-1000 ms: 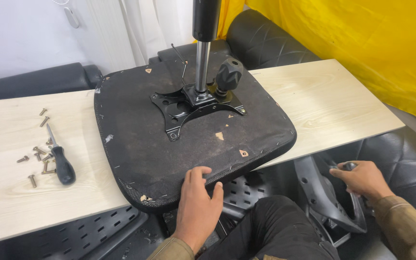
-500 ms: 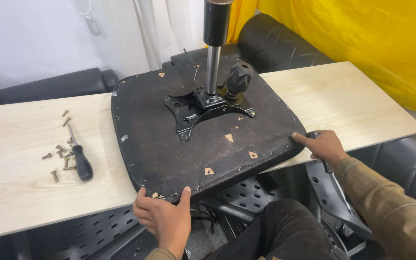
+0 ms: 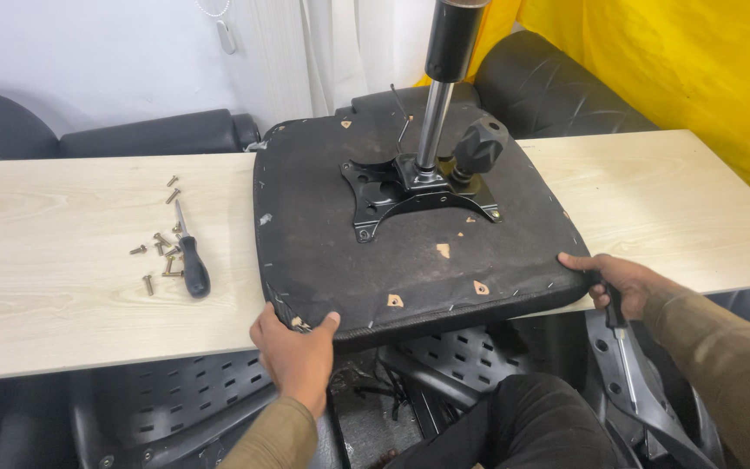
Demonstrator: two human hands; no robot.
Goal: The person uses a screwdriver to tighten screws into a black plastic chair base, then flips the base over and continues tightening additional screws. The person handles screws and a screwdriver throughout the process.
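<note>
Seat [image 3: 410, 252], black and upside down, lies across the pale table [image 3: 54, 278] with its front edge overhanging toward the person. A metal plate [image 3: 418, 191] and tall post [image 3: 436, 113] stand on its underside (top-heavy, likely to tip if the overhang grows). Left hand [image 3: 297, 356] clamps the near corner. Right hand [image 3: 614, 278] grips the right corner while also holding a screwdriver [image 3: 622, 347], so that grip may slip. Loose screws [image 3: 160, 252] beside a second screwdriver [image 3: 190, 260] could roll off.

Wooden board [image 3: 62, 278]: seat [image 3: 410, 252], screwdriver [image 3: 191, 265], screws [image 3: 160, 252].
</note>
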